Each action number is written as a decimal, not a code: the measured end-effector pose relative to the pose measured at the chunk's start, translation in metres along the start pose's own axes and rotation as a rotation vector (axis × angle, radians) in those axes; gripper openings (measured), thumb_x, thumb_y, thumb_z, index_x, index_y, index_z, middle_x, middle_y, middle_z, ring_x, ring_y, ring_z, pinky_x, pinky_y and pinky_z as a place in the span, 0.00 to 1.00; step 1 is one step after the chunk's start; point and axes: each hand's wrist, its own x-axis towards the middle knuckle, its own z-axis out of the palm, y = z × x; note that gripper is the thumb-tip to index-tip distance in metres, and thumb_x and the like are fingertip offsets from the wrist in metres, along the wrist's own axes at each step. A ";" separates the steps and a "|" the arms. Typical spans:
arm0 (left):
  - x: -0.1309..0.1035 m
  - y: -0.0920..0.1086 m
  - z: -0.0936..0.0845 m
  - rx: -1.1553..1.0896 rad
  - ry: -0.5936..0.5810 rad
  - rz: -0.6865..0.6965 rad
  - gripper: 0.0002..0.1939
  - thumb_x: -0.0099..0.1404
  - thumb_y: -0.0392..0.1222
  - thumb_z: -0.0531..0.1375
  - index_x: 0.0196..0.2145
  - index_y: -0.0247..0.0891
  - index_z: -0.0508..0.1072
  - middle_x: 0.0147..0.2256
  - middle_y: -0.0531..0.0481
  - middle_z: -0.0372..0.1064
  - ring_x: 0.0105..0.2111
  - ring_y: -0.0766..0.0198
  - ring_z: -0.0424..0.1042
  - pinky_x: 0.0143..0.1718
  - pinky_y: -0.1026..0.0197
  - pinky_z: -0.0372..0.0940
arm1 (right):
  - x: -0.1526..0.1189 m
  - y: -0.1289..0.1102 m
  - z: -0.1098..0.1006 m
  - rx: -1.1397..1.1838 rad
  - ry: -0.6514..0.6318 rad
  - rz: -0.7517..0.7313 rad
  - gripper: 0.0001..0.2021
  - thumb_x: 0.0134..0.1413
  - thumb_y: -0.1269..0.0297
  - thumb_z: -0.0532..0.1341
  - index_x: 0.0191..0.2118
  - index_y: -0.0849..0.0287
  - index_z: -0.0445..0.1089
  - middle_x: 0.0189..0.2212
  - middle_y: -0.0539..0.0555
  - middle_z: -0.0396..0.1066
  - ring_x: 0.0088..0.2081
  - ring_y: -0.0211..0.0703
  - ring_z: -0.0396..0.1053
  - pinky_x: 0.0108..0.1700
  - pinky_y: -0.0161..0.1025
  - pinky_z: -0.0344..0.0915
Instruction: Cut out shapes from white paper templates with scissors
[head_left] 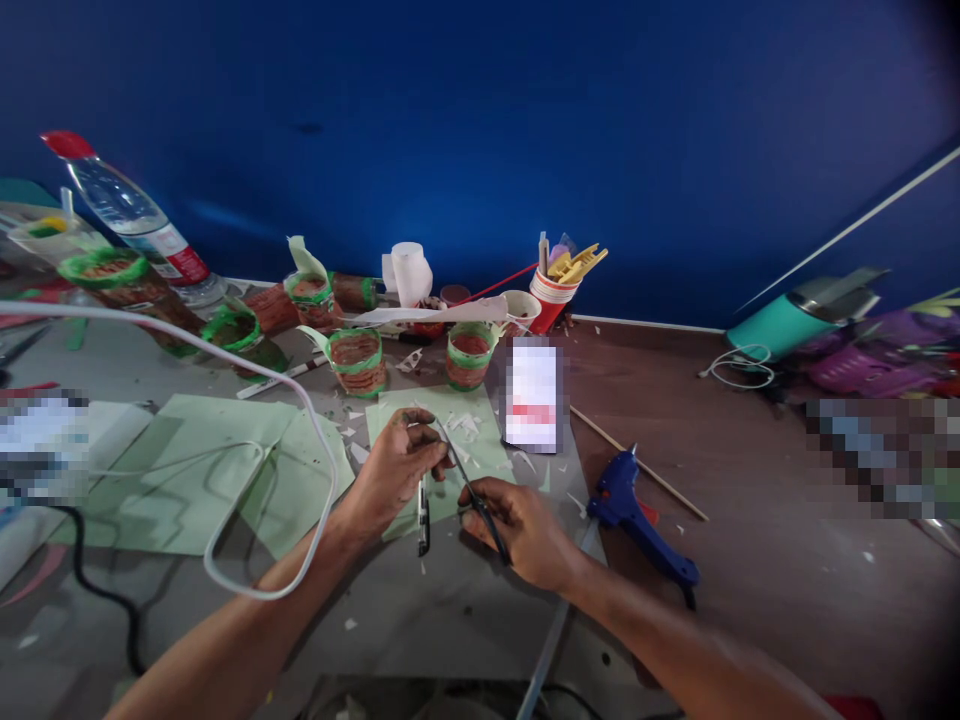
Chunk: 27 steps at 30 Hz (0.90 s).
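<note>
My right hand [504,525] is closed around the black handle of a slim dark tool [466,465], whose exact kind I cannot make out. It slants up to the left, and the fingers of my left hand [411,455] are pinched at its far end. On the grey surface just below my left hand lies a black and white pen [424,520]. Beneath and beyond both hands is a pale green paper sheet [390,410] strewn with white scraps. Two brown cups with green rims, one to the left [358,362] and one to the right [470,355], stand behind my hands.
A blue glue gun [637,515] and a wooden stick [637,462] lie right. Behind are a lit phone [533,395] and a red-and-white cup of yellow tools [553,300]. A white cable [315,410] loops over my left forearm. A bottle [135,215] leans left.
</note>
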 end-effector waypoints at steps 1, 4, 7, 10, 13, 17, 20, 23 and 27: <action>0.000 0.000 0.000 0.002 0.002 -0.002 0.20 0.50 0.37 0.62 0.37 0.38 0.56 0.22 0.58 0.66 0.22 0.67 0.69 0.21 0.66 0.62 | 0.000 0.000 0.000 -0.007 0.001 -0.003 0.10 0.51 0.59 0.60 0.31 0.61 0.65 0.18 0.44 0.50 0.22 0.32 0.47 0.22 0.30 0.46; 0.000 0.000 -0.001 -0.006 0.003 -0.005 0.20 0.50 0.37 0.63 0.37 0.38 0.57 0.21 0.58 0.66 0.22 0.67 0.69 0.21 0.66 0.62 | 0.000 0.001 0.000 -0.033 0.004 -0.010 0.08 0.52 0.60 0.58 0.30 0.60 0.65 0.18 0.44 0.49 0.21 0.32 0.47 0.22 0.30 0.46; -0.001 -0.001 -0.002 -0.018 0.001 -0.007 0.20 0.49 0.36 0.63 0.37 0.39 0.57 0.22 0.58 0.66 0.23 0.66 0.70 0.21 0.66 0.62 | 0.000 0.001 -0.001 -0.073 0.009 -0.025 0.08 0.52 0.61 0.58 0.30 0.60 0.65 0.18 0.44 0.50 0.21 0.32 0.47 0.22 0.30 0.47; -0.001 0.000 -0.002 -0.006 0.000 -0.010 0.19 0.50 0.36 0.62 0.37 0.39 0.57 0.22 0.57 0.66 0.23 0.65 0.70 0.21 0.66 0.62 | -0.001 0.000 -0.001 -0.116 0.017 -0.033 0.08 0.52 0.61 0.57 0.29 0.60 0.65 0.18 0.44 0.49 0.21 0.32 0.47 0.21 0.30 0.46; -0.002 0.002 -0.002 0.010 0.011 -0.009 0.19 0.50 0.35 0.62 0.36 0.38 0.57 0.22 0.57 0.66 0.23 0.66 0.70 0.21 0.66 0.62 | -0.001 -0.002 -0.002 -0.149 0.015 -0.034 0.07 0.52 0.63 0.57 0.28 0.61 0.65 0.18 0.44 0.49 0.21 0.32 0.47 0.21 0.30 0.46; -0.002 0.002 -0.001 -0.016 0.013 -0.016 0.19 0.49 0.36 0.64 0.37 0.38 0.59 0.22 0.57 0.66 0.24 0.65 0.71 0.21 0.66 0.61 | 0.000 -0.003 -0.001 -0.170 0.033 -0.040 0.06 0.51 0.64 0.58 0.27 0.60 0.65 0.17 0.43 0.49 0.20 0.32 0.47 0.21 0.30 0.46; -0.002 0.001 -0.001 -0.070 0.008 -0.043 0.19 0.50 0.38 0.65 0.36 0.38 0.60 0.22 0.57 0.66 0.21 0.68 0.69 0.22 0.67 0.61 | 0.000 -0.004 0.002 -0.143 0.062 -0.058 0.05 0.50 0.65 0.58 0.27 0.60 0.64 0.18 0.44 0.50 0.21 0.32 0.47 0.22 0.30 0.47; -0.003 0.001 -0.001 -0.115 -0.014 -0.068 0.15 0.52 0.42 0.65 0.32 0.36 0.63 0.23 0.56 0.67 0.20 0.71 0.67 0.24 0.67 0.62 | 0.000 -0.005 0.005 -0.114 0.100 -0.067 0.05 0.50 0.64 0.58 0.28 0.60 0.64 0.19 0.44 0.51 0.21 0.32 0.48 0.22 0.30 0.48; -0.005 0.001 -0.002 -0.091 -0.057 -0.087 0.14 0.52 0.47 0.64 0.27 0.34 0.67 0.25 0.52 0.67 0.22 0.70 0.67 0.26 0.66 0.62 | 0.000 -0.003 0.006 -0.109 0.143 -0.061 0.06 0.50 0.63 0.58 0.29 0.61 0.64 0.18 0.44 0.52 0.21 0.33 0.50 0.23 0.30 0.50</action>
